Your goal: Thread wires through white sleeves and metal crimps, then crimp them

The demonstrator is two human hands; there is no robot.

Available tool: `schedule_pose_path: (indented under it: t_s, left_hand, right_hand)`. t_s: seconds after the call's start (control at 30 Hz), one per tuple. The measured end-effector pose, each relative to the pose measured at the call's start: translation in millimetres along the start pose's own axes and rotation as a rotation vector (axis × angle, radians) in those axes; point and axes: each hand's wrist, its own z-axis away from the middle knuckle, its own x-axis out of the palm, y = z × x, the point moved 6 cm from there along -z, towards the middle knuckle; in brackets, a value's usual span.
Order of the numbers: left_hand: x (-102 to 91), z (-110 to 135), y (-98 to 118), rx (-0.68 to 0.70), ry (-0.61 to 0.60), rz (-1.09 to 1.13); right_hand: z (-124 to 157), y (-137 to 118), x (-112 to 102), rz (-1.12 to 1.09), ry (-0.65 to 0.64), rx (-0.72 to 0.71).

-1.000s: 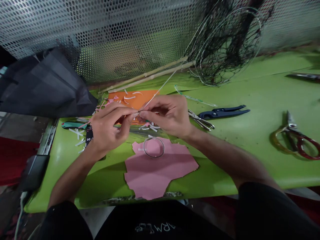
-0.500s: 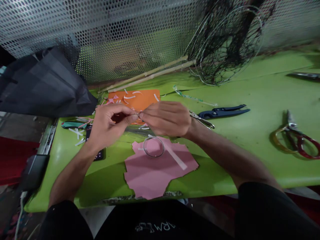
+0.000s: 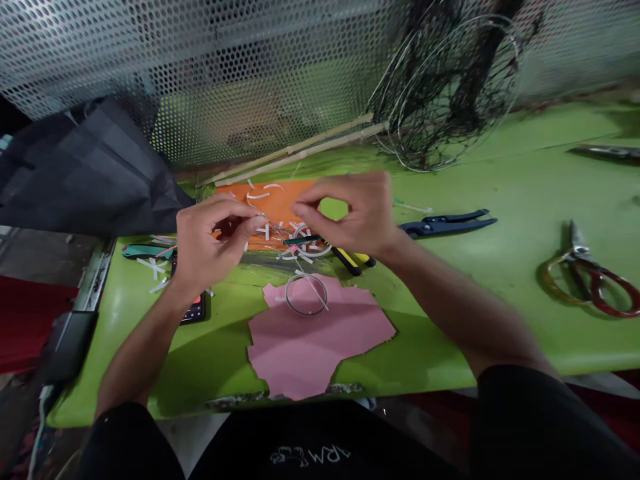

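My left hand (image 3: 215,243) is closed, thumb and forefinger pinching a thin, shiny wire-like strand (image 3: 274,225) that trails to the right. Apart from it, my right hand (image 3: 357,213) is raised with thumb and forefinger pressed together; anything between those tips is too small to make out. Under the hands lies an orange sheet (image 3: 287,193) strewn with white strips. Yellow-and-black handles (image 3: 353,260) show below my right hand. Closer to me, a thin metal ring (image 3: 287,300) and a narrow white strip (image 3: 319,293) appear over a ragged pink sheet (image 3: 320,347).
On the green table (image 3: 440,320) are dark blue pruning shears (image 3: 445,225), red-handled scissors (image 3: 585,273), a phone (image 3: 195,311) and a teal-handled tool (image 3: 145,251). Sticks (image 3: 300,153) and black netting with wire hoops (image 3: 445,93) lie along the perforated metal panel (image 3: 280,73).
My hands have drawn apart from fingertip contact, the right moving up and slightly right. Yellow-black handles now show beneath it. The white strip over the pink sheet looks narrower and further left.
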Motion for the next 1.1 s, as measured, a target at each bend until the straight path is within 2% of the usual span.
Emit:
schedule_pose_path:
  t_s: [0.13,0.2,0.3,0.43,0.6,0.83,1.1]
  left_hand:
    - [-0.7,2.3,10.4,0.127,0.032,-0.138]
    - [1.4,3.3,13.0,0.159,0.026,-0.185]
    - [3.6,4.7,15.9,0.217,0.021,-0.205]
    - [4.6,6.9,16.7,0.291,0.012,-0.228]
    - [7.6,8.3,15.1,0.338,-0.021,-0.312]
    - [10.0,10.8,19.1,0.401,0.038,-0.27]
    - [12.5,17.2,23.2,0.438,0.061,-0.379]
  right_hand:
    - [1.1,3.1,24.9,-0.518,-0.184,0.307]
    - [3.5,5.5,35.2,-0.702,-0.194,0.411]
    - [7.4,9.6,42.8,-0.829,-0.169,0.506]
    - [10.8,9.6,43.7,-0.85,-0.175,0.562]
    - [9.9,6.8,39.5,-0.812,-0.137,0.541]
    - [9.8,4.9,37.3,-0.757,-0.124,0.514]
    - [9.8,-1.8,32.6,-0.747,-0.16,0.512]
